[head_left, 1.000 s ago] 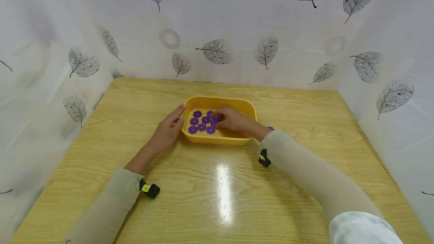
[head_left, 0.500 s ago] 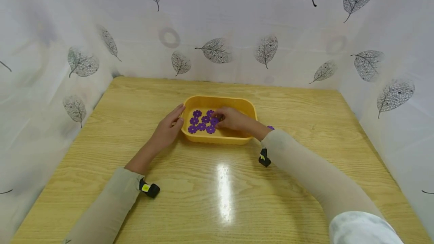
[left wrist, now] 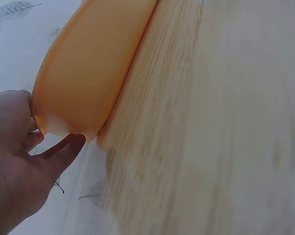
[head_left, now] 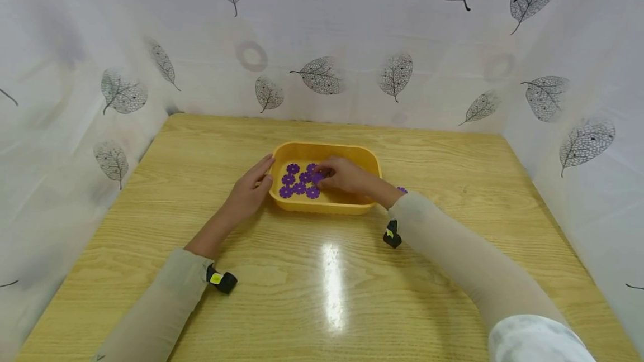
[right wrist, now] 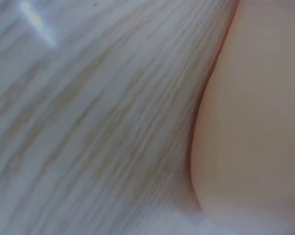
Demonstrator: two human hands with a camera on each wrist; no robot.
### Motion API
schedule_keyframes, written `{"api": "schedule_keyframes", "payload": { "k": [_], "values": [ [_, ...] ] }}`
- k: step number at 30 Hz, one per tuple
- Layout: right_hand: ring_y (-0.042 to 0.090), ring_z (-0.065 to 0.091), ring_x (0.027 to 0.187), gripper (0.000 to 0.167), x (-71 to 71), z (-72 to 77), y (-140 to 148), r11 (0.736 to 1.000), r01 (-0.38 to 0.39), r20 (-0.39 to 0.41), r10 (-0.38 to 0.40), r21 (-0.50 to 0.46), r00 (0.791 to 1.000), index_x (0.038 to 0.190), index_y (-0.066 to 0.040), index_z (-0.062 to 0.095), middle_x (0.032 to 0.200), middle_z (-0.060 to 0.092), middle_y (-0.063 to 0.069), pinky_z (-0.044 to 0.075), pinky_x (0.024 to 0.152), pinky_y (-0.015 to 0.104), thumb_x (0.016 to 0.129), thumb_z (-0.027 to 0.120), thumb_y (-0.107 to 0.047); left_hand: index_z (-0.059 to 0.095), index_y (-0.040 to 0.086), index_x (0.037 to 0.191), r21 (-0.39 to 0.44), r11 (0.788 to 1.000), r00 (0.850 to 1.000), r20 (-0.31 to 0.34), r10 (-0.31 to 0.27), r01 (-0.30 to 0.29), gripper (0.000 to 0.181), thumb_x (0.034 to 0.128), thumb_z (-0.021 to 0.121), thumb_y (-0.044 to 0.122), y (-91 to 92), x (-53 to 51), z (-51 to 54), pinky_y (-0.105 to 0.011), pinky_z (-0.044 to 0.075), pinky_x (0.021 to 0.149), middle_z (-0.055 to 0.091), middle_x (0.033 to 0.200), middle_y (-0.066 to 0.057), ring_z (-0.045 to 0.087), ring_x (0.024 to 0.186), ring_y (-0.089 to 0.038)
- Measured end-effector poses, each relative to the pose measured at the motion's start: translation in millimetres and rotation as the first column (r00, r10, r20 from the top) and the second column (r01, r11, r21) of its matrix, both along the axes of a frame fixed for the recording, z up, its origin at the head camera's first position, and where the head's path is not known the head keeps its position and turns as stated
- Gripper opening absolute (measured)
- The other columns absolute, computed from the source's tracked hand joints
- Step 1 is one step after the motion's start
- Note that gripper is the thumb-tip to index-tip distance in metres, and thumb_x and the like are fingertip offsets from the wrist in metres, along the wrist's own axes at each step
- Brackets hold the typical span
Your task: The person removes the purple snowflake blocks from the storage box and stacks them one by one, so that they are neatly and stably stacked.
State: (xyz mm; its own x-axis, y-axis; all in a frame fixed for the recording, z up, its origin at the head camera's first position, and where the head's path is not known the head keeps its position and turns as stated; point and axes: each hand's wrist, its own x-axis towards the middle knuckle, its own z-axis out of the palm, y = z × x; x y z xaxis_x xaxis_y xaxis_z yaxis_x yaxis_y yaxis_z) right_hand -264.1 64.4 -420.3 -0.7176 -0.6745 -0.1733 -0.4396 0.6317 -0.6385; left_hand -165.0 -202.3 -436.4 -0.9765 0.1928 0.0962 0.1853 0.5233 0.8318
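A yellow plastic tub (head_left: pixel 327 208) stands near the middle of the wooden table. Purple flower-shaped discs (head_left: pixel 299 188), several of them, lie flat on the left part of its floor. Inside the tub, my right hand (head_left: pixel 344 176) pinches one purple flower-shaped disc (head_left: pixel 317 178) between thumb and fingers, low among the others. My left hand (head_left: pixel 250 189) rests against the tub's left end with fairly straight fingers. The left wrist view has its thumb (left wrist: pixel 69 149) touching the tub's outer wall (left wrist: pixel 91 73). Only the tub's outer side (right wrist: pixel 250 142) shows in the right wrist view; that hand is out of it.
Another purple disc (head_left: pixel 402 190) lies on the table right of the tub, partly hidden by the right forearm. The wooden table (head_left: pixel 282 295) reaches to a white curtain (head_left: pixel 352 32) with leaf prints at the back and sides.
My right hand and the pinched disc have shifted very slightly toward the tub's far side. My left hand and the tub have stayed in place.
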Motion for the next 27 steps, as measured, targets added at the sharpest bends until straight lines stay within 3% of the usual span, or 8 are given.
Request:
{"api": "schedule_keyframes", "payload": {
  "k": [16, 27],
  "values": [
    [0.023, 0.058, 0.101, 0.042, 3.5, 11.0, 4, 0.997, 0.034, -0.054, -0.037, -0.065, 0.998, 0.133, -0.009, 0.066, 0.119, 0.063, 0.011, 0.054, 0.086, 0.032, 0.093, 0.073, -0.020, 0.030, 0.014, 0.159, 0.029, 1.000, 1.000, 0.017, 0.004, -0.004, 0.052, 0.1085, 0.039, 0.023, 3.3, -0.6, 0.7, -0.048, 0.040, 0.117, 0.020, 0.169, -0.007, 0.041, 0.145, -0.029],
    [0.023, 0.062, 0.098, 0.041, 8.1, 19.9, 18, 0.987, 0.031, -0.053, -0.040, -0.156, 0.998, 0.131, -0.005, 0.066, 0.117, 0.067, 0.015, 0.056, 0.079, 0.033, 0.094, 0.073, -0.020, 0.031, 0.012, 0.159, 0.034, 0.999, 1.000, 0.013, 0.005, -0.006, 0.052, 0.1085, 0.039, 0.022, 1.3, -0.4, 1.0, -0.048, 0.038, 0.118, 0.020, 0.169, -0.007, 0.035, 0.149, -0.030]
  ]
}}
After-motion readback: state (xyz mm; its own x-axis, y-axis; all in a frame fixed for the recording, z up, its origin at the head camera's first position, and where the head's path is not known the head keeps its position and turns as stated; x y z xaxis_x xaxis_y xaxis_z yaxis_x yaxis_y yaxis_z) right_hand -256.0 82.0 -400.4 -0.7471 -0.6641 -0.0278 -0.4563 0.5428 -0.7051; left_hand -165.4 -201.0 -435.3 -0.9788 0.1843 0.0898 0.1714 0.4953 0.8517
